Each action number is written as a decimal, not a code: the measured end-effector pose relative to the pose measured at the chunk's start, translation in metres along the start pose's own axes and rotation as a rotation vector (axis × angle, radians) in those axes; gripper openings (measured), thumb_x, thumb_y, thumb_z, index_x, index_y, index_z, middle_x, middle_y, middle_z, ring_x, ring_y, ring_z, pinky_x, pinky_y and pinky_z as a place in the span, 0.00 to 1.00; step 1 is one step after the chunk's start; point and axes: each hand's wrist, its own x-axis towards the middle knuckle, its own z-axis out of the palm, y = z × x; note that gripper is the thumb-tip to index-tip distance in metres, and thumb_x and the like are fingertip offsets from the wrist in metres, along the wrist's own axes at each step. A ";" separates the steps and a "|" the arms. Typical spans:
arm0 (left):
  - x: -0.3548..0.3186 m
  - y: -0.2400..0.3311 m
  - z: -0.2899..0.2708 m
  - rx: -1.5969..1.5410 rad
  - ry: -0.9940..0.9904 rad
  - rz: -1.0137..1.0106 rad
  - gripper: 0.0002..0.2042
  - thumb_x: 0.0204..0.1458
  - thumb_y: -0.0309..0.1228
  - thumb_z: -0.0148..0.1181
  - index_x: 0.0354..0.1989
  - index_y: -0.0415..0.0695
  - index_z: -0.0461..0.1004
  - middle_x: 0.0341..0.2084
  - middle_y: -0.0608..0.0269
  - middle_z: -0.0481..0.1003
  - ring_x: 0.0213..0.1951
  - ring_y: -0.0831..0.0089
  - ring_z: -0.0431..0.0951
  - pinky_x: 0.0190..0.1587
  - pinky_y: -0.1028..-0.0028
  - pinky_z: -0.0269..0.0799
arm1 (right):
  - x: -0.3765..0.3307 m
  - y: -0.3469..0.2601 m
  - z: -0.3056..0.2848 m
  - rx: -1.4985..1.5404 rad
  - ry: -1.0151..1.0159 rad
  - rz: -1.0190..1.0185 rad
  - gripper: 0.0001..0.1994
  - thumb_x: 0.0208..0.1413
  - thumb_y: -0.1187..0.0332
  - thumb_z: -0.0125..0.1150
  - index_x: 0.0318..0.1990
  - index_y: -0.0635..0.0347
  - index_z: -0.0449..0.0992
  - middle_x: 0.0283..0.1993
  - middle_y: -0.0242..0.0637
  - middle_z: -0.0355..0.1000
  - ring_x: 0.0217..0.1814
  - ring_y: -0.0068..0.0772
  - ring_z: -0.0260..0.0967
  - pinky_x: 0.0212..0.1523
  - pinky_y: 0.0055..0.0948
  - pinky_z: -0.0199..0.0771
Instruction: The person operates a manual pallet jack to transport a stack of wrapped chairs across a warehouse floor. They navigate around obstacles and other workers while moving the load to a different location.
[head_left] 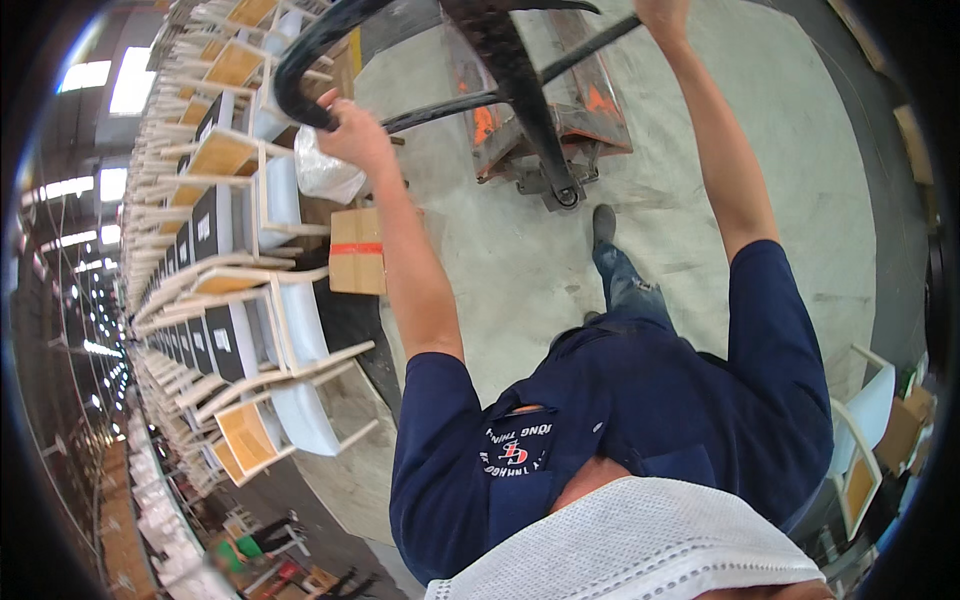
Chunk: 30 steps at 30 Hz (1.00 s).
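A black looped handle point(285, 80) of a pallet jack crosses the top of the view, its bar running toward the upper right. My left hand point(358, 138) is closed around the lower left part of the loop. At the top edge, my right hand point(664, 14) grips the far end of the bar; some of its fingers are cut off by the frame. Beyond and below the handle is the worn orange and grey body of the pallet jack point(600, 100), with a small wheel point(567, 197) at its near end.
Stacked wooden chairs point(300, 320) with pale seats line the left side. A cardboard box point(357, 272) with red tape and a clear plastic bundle point(325, 170) sit beside my left arm. Another chair point(862, 440) stands at the lower right. A person in green point(255, 543) is at the lower left.
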 end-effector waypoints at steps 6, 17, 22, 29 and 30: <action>0.103 -0.088 0.065 -0.086 -0.004 0.032 0.06 0.50 0.23 0.46 0.30 0.36 0.70 0.16 0.69 0.63 0.15 0.82 0.60 0.15 0.80 0.55 | 0.032 0.020 0.092 0.192 0.091 -0.136 0.11 0.50 0.72 0.55 0.42 0.64 0.73 0.28 0.47 0.73 0.30 0.34 0.72 0.32 0.34 0.70; 0.281 -0.208 0.264 -0.227 -0.191 -0.153 0.06 0.49 0.21 0.46 0.31 0.39 0.71 0.14 0.73 0.61 0.13 0.84 0.60 0.14 0.82 0.54 | 0.094 0.083 0.217 0.011 -0.062 0.099 0.09 0.48 0.70 0.59 0.39 0.58 0.73 0.26 0.37 0.74 0.27 0.26 0.71 0.33 0.27 0.70; 0.330 -0.257 0.349 -0.281 -0.234 -0.155 0.06 0.47 0.19 0.46 0.29 0.37 0.72 0.15 0.72 0.64 0.13 0.83 0.61 0.15 0.80 0.55 | 0.159 0.153 0.292 0.022 0.026 -0.049 0.04 0.56 0.72 0.55 0.37 0.61 0.74 0.21 0.24 0.66 0.18 0.12 0.61 0.19 0.16 0.62; 0.374 -0.290 0.465 -0.187 -0.237 -0.032 0.06 0.47 0.20 0.45 0.28 0.34 0.71 0.17 0.66 0.67 0.17 0.77 0.65 0.21 0.76 0.60 | 0.256 0.220 0.357 0.059 0.067 -0.038 0.05 0.54 0.72 0.54 0.35 0.62 0.74 0.19 0.25 0.67 0.19 0.14 0.62 0.20 0.17 0.63; 0.383 -0.299 0.474 -0.250 -0.273 -0.042 0.05 0.48 0.20 0.47 0.29 0.35 0.71 0.16 0.67 0.66 0.16 0.79 0.64 0.19 0.78 0.58 | 0.271 0.234 0.371 0.051 0.057 -0.031 0.05 0.55 0.73 0.53 0.35 0.62 0.74 0.19 0.26 0.66 0.18 0.14 0.62 0.19 0.17 0.63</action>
